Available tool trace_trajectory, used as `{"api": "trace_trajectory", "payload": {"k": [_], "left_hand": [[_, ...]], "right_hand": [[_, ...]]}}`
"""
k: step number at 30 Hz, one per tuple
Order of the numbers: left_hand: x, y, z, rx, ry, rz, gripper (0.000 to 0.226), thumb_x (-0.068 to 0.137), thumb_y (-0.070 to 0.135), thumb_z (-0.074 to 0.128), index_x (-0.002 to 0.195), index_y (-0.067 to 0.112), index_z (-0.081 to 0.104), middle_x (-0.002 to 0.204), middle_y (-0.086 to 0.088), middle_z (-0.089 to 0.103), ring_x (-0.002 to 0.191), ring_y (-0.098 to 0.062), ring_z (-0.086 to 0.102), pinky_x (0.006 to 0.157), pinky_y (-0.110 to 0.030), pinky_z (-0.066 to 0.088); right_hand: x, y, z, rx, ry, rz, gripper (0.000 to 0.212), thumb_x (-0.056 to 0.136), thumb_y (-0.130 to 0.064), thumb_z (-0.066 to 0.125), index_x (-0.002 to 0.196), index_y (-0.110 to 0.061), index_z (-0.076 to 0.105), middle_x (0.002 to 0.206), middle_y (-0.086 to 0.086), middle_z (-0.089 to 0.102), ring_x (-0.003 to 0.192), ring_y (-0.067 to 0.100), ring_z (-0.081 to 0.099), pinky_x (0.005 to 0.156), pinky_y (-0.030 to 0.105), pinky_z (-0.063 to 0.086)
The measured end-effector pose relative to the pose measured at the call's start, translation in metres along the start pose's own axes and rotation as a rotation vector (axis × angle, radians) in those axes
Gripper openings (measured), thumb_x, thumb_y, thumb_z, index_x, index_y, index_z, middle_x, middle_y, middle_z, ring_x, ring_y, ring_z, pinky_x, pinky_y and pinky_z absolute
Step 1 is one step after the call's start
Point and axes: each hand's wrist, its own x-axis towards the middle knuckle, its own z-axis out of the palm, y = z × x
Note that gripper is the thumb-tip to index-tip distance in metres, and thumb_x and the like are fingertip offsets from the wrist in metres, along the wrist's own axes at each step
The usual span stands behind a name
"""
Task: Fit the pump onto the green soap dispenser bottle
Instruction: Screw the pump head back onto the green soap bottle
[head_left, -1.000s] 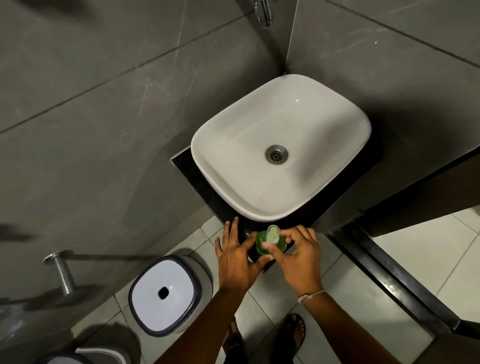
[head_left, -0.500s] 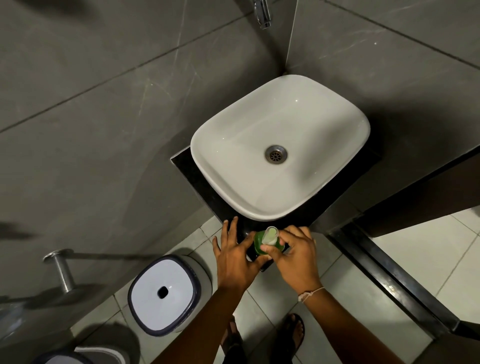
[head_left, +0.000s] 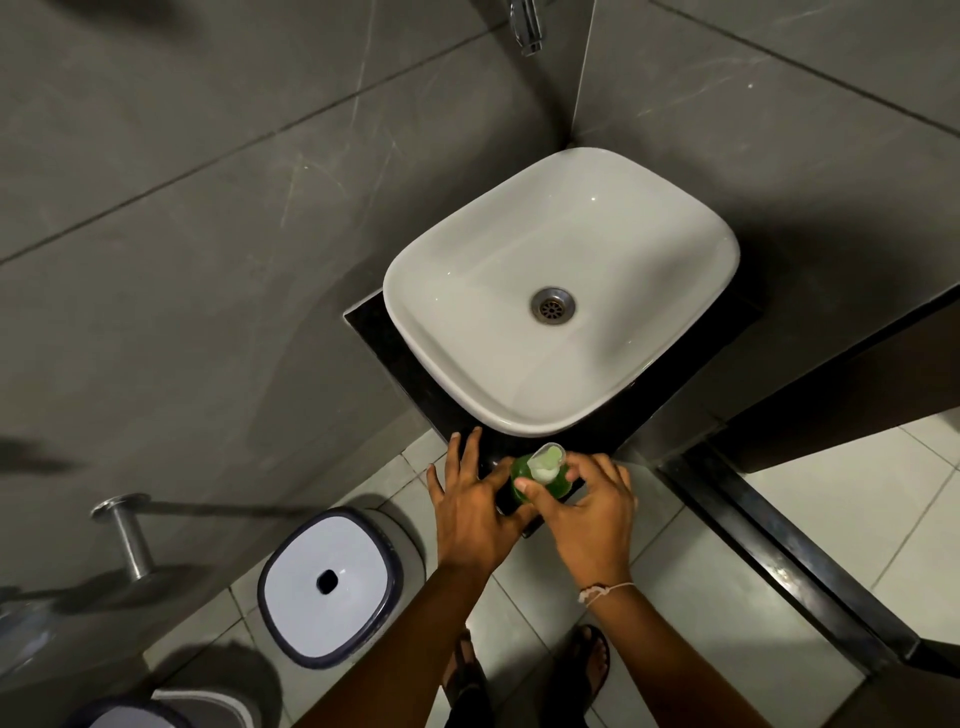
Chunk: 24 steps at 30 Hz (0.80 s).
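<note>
The green soap dispenser bottle (head_left: 558, 487) stands on the near corner of the black counter (head_left: 644, 415), just in front of the basin. A pale, translucent pump (head_left: 545, 460) sits on its top, nozzle pointing away from me. My right hand (head_left: 587, 512) pinches the pump's collar with thumb and fingertips. On the bottle's left side my left hand (head_left: 470, 506) steadies it with the thumb, the other fingers spread flat on the counter edge. The bottle's lower body is hidden by both hands.
A white basin (head_left: 563, 249) with a metal drain fills the counter; a tap (head_left: 527, 26) hangs above it. On the tiled floor left of me stands a white bin with a dark rim (head_left: 330, 579). A metal wall holder (head_left: 124, 535) juts out at the left.
My right hand's fingers have shifted around the pump collar and the pump head has turned slightly. Bottle and left hand stay in place.
</note>
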Motion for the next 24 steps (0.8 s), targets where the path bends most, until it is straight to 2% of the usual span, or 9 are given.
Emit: {"api": "trace_trajectory", "payload": {"k": [3, 8, 12, 20, 22, 24], "left_hand": [[-0.0007, 0.0023, 0.001, -0.006, 0.0, -0.017, 0.059, 0.073, 0.065, 0.063, 0.126, 0.04, 0.056, 0.16, -0.004, 0.019, 0.148, -0.025, 0.0, 0.113, -0.064, 0.01], [-0.002, 0.0029, -0.0009, -0.017, -0.004, -0.016, 0.059, 0.073, 0.059, 0.067, 0.127, 0.039, 0.055, 0.16, -0.005, 0.018, 0.148, -0.025, 0.0, 0.113, -0.065, 0.011], [-0.0007, 0.004, -0.0014, -0.024, -0.008, -0.018, 0.059, 0.074, 0.064, 0.063, 0.126, 0.039, 0.057, 0.16, -0.005, 0.018, 0.148, -0.026, 0.001, 0.113, -0.061, 0.009], [-0.0016, 0.0043, 0.0009, -0.029, 0.01, -0.025, 0.059, 0.074, 0.069, 0.057, 0.124, 0.038, 0.059, 0.16, -0.004, 0.021, 0.148, -0.026, 0.004, 0.113, -0.061, 0.011], [-0.0012, 0.0046, 0.0014, -0.025, 0.014, -0.031, 0.059, 0.075, 0.068, 0.057, 0.125, 0.038, 0.058, 0.16, -0.004, 0.021, 0.148, -0.026, 0.005, 0.113, -0.062, 0.012], [-0.001, 0.0041, 0.0019, -0.03, 0.017, -0.027, 0.059, 0.074, 0.066, 0.057, 0.125, 0.037, 0.058, 0.159, -0.004, 0.021, 0.148, -0.026, 0.005, 0.113, -0.063, 0.013]], "right_hand": [[0.0003, -0.0019, -0.0062, 0.0, 0.024, 0.011, 0.04, 0.06, -0.058, 0.076, 0.081, -0.028, 0.06, 0.08, -0.01, 0.062, 0.086, 0.019, 0.054, 0.075, 0.048, 0.049], [-0.0015, -0.005, -0.0055, -0.049, 0.018, 0.032, 0.043, 0.059, -0.064, 0.071, 0.082, -0.028, 0.064, 0.08, -0.009, 0.061, 0.086, 0.019, 0.055, 0.072, 0.046, 0.05], [0.0015, -0.0035, -0.0045, 0.028, 0.012, 0.025, 0.034, 0.063, -0.053, 0.076, 0.074, -0.023, 0.064, 0.078, -0.007, 0.064, 0.084, 0.021, 0.054, 0.072, 0.049, 0.049], [0.004, -0.0012, -0.0067, 0.03, -0.047, -0.027, 0.026, 0.07, -0.038, 0.08, 0.079, -0.021, 0.062, 0.082, -0.006, 0.065, 0.088, 0.021, 0.054, 0.073, 0.052, 0.048], [0.0058, -0.0031, -0.0079, 0.01, -0.052, -0.019, 0.027, 0.07, -0.042, 0.078, 0.082, -0.022, 0.063, 0.084, -0.007, 0.064, 0.089, 0.021, 0.054, 0.074, 0.052, 0.048], [0.007, -0.0077, -0.0079, -0.063, -0.025, -0.007, 0.035, 0.065, -0.054, 0.073, 0.08, -0.024, 0.062, 0.082, -0.007, 0.062, 0.088, 0.022, 0.055, 0.075, 0.05, 0.048]]}}
